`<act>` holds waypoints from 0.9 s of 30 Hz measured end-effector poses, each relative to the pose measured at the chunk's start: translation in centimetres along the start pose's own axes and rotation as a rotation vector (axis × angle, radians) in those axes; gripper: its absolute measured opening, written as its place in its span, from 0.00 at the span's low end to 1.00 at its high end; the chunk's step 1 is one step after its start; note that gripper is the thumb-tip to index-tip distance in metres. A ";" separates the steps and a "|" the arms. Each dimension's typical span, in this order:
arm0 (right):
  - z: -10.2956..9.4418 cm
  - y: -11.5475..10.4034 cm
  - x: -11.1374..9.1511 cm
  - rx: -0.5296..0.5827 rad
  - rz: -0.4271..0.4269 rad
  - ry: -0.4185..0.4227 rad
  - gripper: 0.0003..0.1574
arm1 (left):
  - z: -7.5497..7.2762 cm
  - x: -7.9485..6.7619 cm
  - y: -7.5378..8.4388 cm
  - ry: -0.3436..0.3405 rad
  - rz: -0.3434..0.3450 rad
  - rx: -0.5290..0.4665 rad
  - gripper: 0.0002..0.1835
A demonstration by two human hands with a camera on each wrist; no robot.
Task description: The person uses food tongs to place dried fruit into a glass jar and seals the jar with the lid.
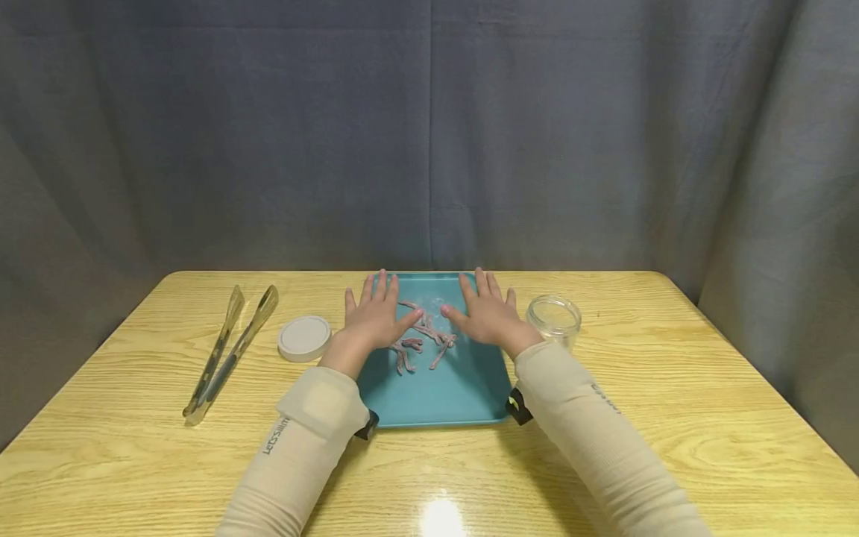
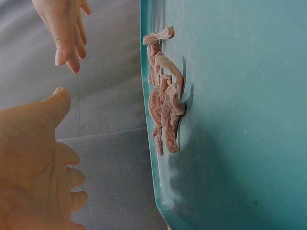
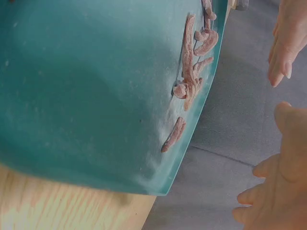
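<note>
Both hands are spread over a teal tray [image 1: 439, 403], well apart from each other, holding nothing. The left hand [image 1: 373, 322] is over the tray's left side with its fingers pointing toward the far edge and its thumb angled inward; the right hand [image 1: 492, 321] mirrors it over the other side. In the wrist views both look raised clear of the tray. Between and below them, pinkish, powder-dusted strips [image 1: 446, 340] lie in a loose tangle on the tray, though how many there are is hard to tell where they overlap. Just left of the tray a white round lid [image 1: 305, 337] rests on the wooden surface [image 1: 671, 418], and farther left lie metal tongs [image 1: 231, 363], their arms parted at the far end. A clear glass jar [image 1: 554, 319] stands just beyond the right wrist, partly hidden by it. Grey cloth [image 1: 429, 149] hangs behind.
</note>
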State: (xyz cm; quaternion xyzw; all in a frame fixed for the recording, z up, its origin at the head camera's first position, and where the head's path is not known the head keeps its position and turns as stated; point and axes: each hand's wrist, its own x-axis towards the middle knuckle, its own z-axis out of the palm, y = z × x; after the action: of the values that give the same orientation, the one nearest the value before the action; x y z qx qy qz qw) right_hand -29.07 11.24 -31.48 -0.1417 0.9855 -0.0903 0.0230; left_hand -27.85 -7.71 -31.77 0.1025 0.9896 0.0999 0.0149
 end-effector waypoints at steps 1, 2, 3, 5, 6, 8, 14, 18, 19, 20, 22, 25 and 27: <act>-0.1 0.0 0.0 -0.003 -0.001 0.006 0.46 | -0.1 0.0 0.0 0.001 -0.002 0.005 0.43; -0.2 0.1 0.0 -0.004 -0.002 0.015 0.47 | -0.2 -0.1 0.0 0.004 -0.001 0.009 0.43; -0.3 0.1 -0.1 -0.003 0.001 0.023 0.47 | -0.3 -0.1 -0.1 0.006 -0.003 0.013 0.43; -0.6 0.2 -0.2 0.002 0.003 0.040 0.47 | -0.6 -0.2 -0.2 0.015 -0.009 0.016 0.43; -0.8 0.3 -0.3 0.005 0.004 0.046 0.47 | -0.8 -0.2 -0.3 0.023 -0.013 0.017 0.43; -1.1 0.5 -0.4 0.011 0.004 0.062 0.47 | -1.1 -0.4 -0.5 0.042 -0.018 0.013 0.43; -2.2 1.4 -0.7 0.033 0.013 0.085 0.49 | -2.1 -0.7 -1.2 0.068 -0.033 -0.011 0.42; -3.0 1.9 -1.1 0.065 0.012 0.090 0.51 | -2.6 -0.9 -1.7 0.080 -0.043 -0.031 0.43; -3.2 2.1 -1.2 0.072 0.011 0.094 0.51 | -2.8 -1.0 -1.9 0.087 -0.043 -0.038 0.42; -3.4 2.3 -1.3 0.078 0.010 0.096 0.52 | -2.9 -1.1 -2.2 0.091 -0.046 -0.038 0.42; -3.7 2.7 -1.5 0.091 0.010 0.098 0.54 | -3.2 -1.2 -2.8 0.103 -0.052 -0.043 0.42; -4.1 3.5 -1.7 0.099 0.018 0.105 0.56 | -3.6 -1.5 -3.8 0.111 -0.069 -0.058 0.43; -4.3 4.1 -1.9 0.102 0.026 0.112 0.57 | -3.8 -1.6 -4.4 0.111 -0.080 -0.070 0.43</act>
State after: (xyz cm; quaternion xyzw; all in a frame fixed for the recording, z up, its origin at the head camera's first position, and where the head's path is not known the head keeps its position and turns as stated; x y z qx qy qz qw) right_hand -28.68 16.36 -27.96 -0.1225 0.9811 -0.1480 -0.0236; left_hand -27.31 -13.04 -28.90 0.0567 0.9881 0.1393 -0.0324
